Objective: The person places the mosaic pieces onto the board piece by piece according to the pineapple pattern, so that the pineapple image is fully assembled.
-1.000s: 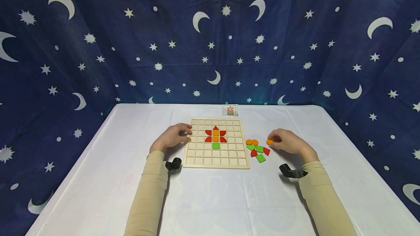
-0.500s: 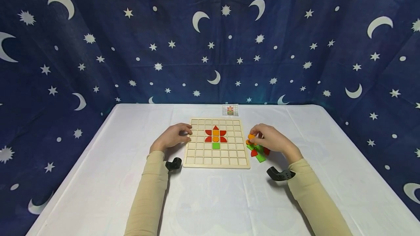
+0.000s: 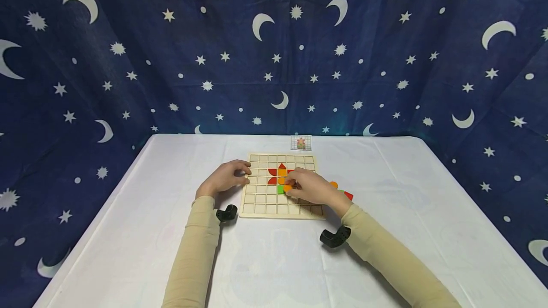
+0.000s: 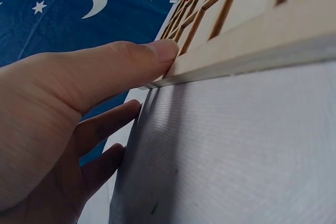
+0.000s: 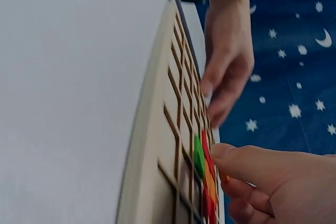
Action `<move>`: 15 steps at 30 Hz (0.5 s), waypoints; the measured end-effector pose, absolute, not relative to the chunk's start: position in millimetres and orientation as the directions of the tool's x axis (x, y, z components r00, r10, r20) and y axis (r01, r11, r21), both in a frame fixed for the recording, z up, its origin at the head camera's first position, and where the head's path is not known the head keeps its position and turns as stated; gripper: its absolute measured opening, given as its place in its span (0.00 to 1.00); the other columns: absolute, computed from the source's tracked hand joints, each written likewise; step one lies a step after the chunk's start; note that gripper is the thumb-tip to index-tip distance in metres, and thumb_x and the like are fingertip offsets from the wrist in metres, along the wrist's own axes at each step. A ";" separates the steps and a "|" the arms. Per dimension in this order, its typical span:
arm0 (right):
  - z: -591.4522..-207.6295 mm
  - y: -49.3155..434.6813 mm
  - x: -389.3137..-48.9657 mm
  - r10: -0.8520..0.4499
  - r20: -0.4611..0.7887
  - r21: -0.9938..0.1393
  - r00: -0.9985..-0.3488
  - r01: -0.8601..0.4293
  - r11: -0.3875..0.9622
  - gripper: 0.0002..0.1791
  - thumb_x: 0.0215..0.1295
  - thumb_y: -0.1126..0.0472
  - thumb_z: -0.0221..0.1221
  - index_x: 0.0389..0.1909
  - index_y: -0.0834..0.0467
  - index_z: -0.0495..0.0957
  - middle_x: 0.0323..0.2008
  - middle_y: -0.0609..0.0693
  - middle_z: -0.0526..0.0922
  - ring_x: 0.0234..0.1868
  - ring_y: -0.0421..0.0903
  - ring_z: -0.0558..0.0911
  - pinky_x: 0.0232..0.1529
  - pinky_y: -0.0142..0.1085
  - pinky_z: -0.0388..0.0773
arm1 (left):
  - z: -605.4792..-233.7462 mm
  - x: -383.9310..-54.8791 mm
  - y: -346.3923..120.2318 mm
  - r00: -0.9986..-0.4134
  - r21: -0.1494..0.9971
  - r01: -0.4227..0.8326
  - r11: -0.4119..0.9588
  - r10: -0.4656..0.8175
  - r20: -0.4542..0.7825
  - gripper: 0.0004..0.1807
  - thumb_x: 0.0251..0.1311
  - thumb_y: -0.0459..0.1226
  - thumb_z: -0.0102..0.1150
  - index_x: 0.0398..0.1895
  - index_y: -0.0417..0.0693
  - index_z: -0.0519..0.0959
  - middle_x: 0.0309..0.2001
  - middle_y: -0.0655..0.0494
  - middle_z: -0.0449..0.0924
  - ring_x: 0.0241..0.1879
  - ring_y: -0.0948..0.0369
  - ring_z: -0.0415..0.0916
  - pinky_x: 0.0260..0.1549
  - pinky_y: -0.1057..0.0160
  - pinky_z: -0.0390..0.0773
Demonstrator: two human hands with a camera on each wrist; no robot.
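A wooden grid board point(image 3: 265, 209) lies on the white table. On it sit a red triangle point(image 3: 281, 166), red rounded petals point(image 3: 272, 181), two orange pieces point(image 3: 281, 173) and a green square point(image 3: 280, 189). My left hand point(image 3: 224, 178) rests at the board's left edge, its thumb point(image 4: 157, 52) touching the rim in the left wrist view, its other fingers loosely bent. Over the middle of the board, my right hand point(image 3: 314, 188) pinches an orange disc point(image 3: 288, 188) beside the green square. That hand hides the right-hand petals in part.
Right of the board, an orange disc point(image 3: 333, 185) and a red piece point(image 3: 348, 196) show past my right wrist, which covers other loose pieces. A small card with a printed grid pattern point(image 3: 301, 143) lies behind the board. A dark star-and-moon cloth point(image 3: 274, 61) hangs behind the table.
My right hand, with the orange disc pinched in it, has moved left from the loose pieces, over them, to the middle of the board. My left hand has stayed in place.
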State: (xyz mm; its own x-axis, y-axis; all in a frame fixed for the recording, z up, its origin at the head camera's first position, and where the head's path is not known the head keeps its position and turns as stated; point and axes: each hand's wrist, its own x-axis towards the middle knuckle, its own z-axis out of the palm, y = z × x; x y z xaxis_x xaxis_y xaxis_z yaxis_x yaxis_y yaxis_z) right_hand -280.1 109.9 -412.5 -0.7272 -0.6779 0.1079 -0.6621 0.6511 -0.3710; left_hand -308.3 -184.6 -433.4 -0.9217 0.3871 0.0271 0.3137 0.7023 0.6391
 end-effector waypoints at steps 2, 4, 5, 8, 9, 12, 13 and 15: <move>-414.6 100.3 -279.6 -0.674 0.116 -0.371 -0.729 -0.662 0.652 0.14 0.61 0.57 0.67 0.45 0.59 0.80 0.39 0.48 0.79 0.39 0.43 0.77 0.43 0.36 0.78 | -433.1 -307.9 -184.5 -0.919 0.636 0.324 0.701 0.393 0.034 0.14 0.56 0.36 0.68 0.46 0.43 0.83 0.64 0.47 0.72 0.68 0.47 0.63 0.68 0.49 0.61; -416.1 91.9 -280.0 -0.663 0.110 -0.369 -0.740 -0.650 0.665 0.14 0.60 0.56 0.67 0.43 0.58 0.80 0.38 0.47 0.79 0.38 0.43 0.77 0.43 0.36 0.78 | -432.9 -307.6 -184.5 -0.918 0.632 0.327 0.702 0.396 0.035 0.15 0.57 0.36 0.68 0.47 0.43 0.83 0.64 0.46 0.72 0.68 0.47 0.63 0.68 0.49 0.62; -416.7 88.0 -280.5 -0.657 0.105 -0.362 -0.747 -0.644 0.674 0.13 0.60 0.56 0.67 0.43 0.58 0.80 0.38 0.47 0.79 0.38 0.42 0.77 0.43 0.36 0.78 | -432.8 -307.5 -184.4 -0.918 0.632 0.325 0.704 0.394 0.033 0.15 0.57 0.36 0.68 0.47 0.43 0.83 0.64 0.47 0.72 0.68 0.48 0.63 0.68 0.49 0.62; -417.2 78.4 -282.0 -0.640 0.079 -0.355 -0.764 -0.622 0.698 0.13 0.60 0.54 0.67 0.42 0.56 0.80 0.39 0.47 0.80 0.40 0.42 0.78 0.45 0.37 0.78 | -433.0 -308.0 -184.5 -0.921 0.636 0.314 0.705 0.389 0.024 0.15 0.57 0.36 0.68 0.47 0.43 0.83 0.64 0.47 0.73 0.68 0.49 0.63 0.68 0.50 0.61; -417.5 75.8 -282.4 -0.634 0.070 -0.356 -0.770 -0.613 0.706 0.13 0.61 0.54 0.67 0.42 0.55 0.81 0.39 0.46 0.80 0.41 0.42 0.78 0.46 0.37 0.78 | -433.2 -308.1 -184.6 -0.920 0.634 0.317 0.706 0.391 0.025 0.14 0.57 0.36 0.68 0.47 0.43 0.83 0.64 0.47 0.73 0.68 0.49 0.63 0.68 0.50 0.62; -418.5 69.9 -283.2 -0.626 0.062 -0.352 -0.777 -0.604 0.715 0.13 0.61 0.54 0.66 0.44 0.55 0.82 0.41 0.47 0.81 0.43 0.43 0.80 0.48 0.38 0.79 | -433.7 -309.0 -184.7 -0.918 0.636 0.324 0.700 0.396 0.032 0.14 0.57 0.36 0.67 0.46 0.43 0.83 0.63 0.47 0.73 0.67 0.48 0.64 0.68 0.50 0.62; -418.8 68.5 -283.2 -0.625 0.062 -0.351 -0.778 -0.603 0.716 0.13 0.61 0.54 0.66 0.44 0.55 0.82 0.41 0.47 0.82 0.43 0.43 0.80 0.48 0.38 0.79 | -433.9 -309.2 -184.7 -0.917 0.637 0.326 0.698 0.397 0.034 0.14 0.57 0.36 0.67 0.46 0.43 0.83 0.63 0.47 0.73 0.67 0.48 0.64 0.68 0.49 0.62; -419.7 66.3 -283.0 -0.625 0.070 -0.350 -0.777 -0.606 0.714 0.14 0.61 0.54 0.66 0.45 0.56 0.82 0.41 0.48 0.82 0.43 0.43 0.80 0.47 0.38 0.79 | -434.0 -309.3 -184.7 -0.916 0.639 0.330 0.695 0.400 0.038 0.14 0.57 0.36 0.67 0.46 0.43 0.83 0.63 0.46 0.73 0.67 0.48 0.64 0.68 0.49 0.62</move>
State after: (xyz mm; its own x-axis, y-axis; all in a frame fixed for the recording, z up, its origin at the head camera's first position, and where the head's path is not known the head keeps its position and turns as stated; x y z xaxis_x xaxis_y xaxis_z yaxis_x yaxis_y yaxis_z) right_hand -283.0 66.3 -419.7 -0.7771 -0.6255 0.0696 -0.6061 0.7140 -0.3504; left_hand -309.3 -184.7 -434.0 -0.9158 0.3999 0.0378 0.3298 0.6947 0.6393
